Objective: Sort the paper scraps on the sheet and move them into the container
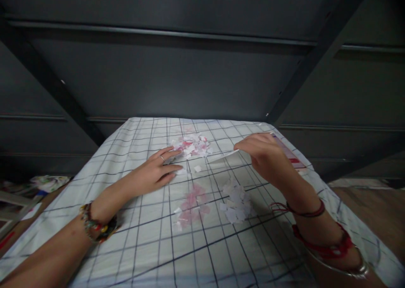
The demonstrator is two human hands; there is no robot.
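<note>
My left hand [164, 167] lies with fingers spread at the near left side of a mixed heap of white and pink paper scraps [194, 146], touching some white scraps by its fingertips. My right hand [259, 150] pinches the edge of a thin white sheet [224, 156], which slants down towards the heap; its exact kind is unclear. One small white scrap [198, 169] lies between the hands. Closer to me are a flat pile of pink translucent scraps [193, 205] and, right of it, a pile of white scraps [236, 201].
A white cloth with dark grid lines [139, 241] covers the table. A pink and purple printed item [289, 150] lies at the right edge, partly behind my right hand. A dark panelled wall [177, 77] rises behind the table. Household items [49, 182] sit low at the left.
</note>
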